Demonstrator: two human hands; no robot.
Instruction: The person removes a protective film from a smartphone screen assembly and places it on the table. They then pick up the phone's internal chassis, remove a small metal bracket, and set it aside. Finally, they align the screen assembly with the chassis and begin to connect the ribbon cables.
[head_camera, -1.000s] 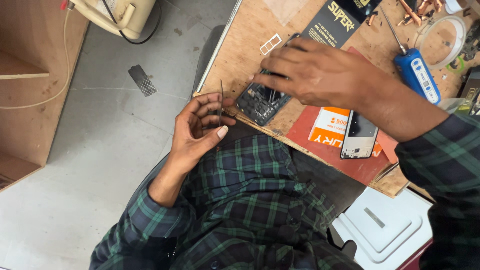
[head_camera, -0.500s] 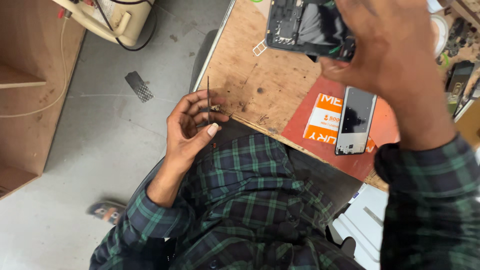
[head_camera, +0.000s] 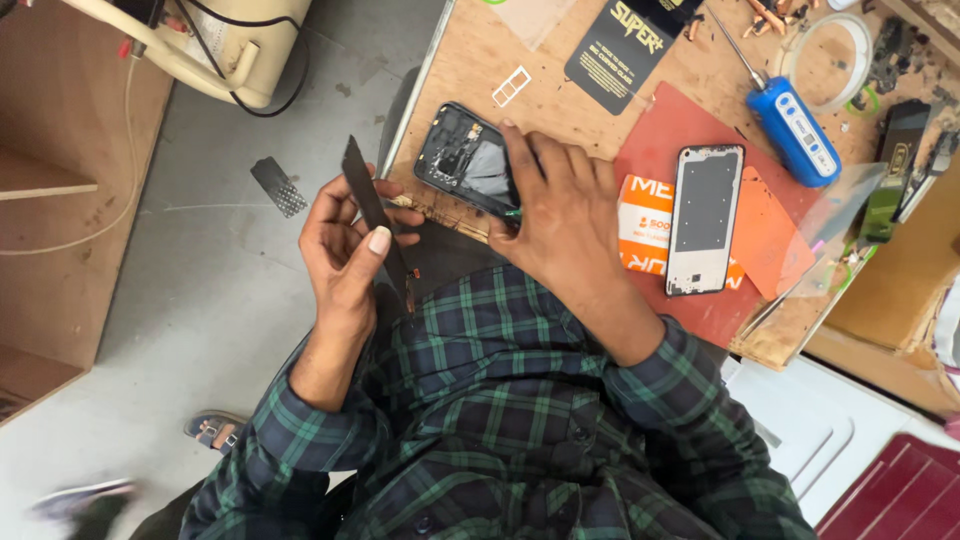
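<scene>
Head view looks down on a person in a green plaid shirt (head_camera: 520, 400) seated at a wooden bench (head_camera: 480, 70). Their left hand (head_camera: 345, 245) holds a thin dark strip (head_camera: 375, 215) off the bench edge, over the lap; the thumb and fingers are closed lightly around it, and the strip runs slanted from above the fingertips down past the palm. Their right hand (head_camera: 560, 215) rests on an opened phone body (head_camera: 465, 160) lying at the near edge of the bench, fingers spread over its right part; what looks like a small tool tip shows under the fingers, though I cannot tell for sure. Right of that hand, a phone frame (head_camera: 705, 220) lies on a red mat (head_camera: 770, 240) beside an orange box (head_camera: 645, 225). Farther back lie a blue screwdriver (head_camera: 795, 130) and a black card (head_camera: 625, 45).
</scene>
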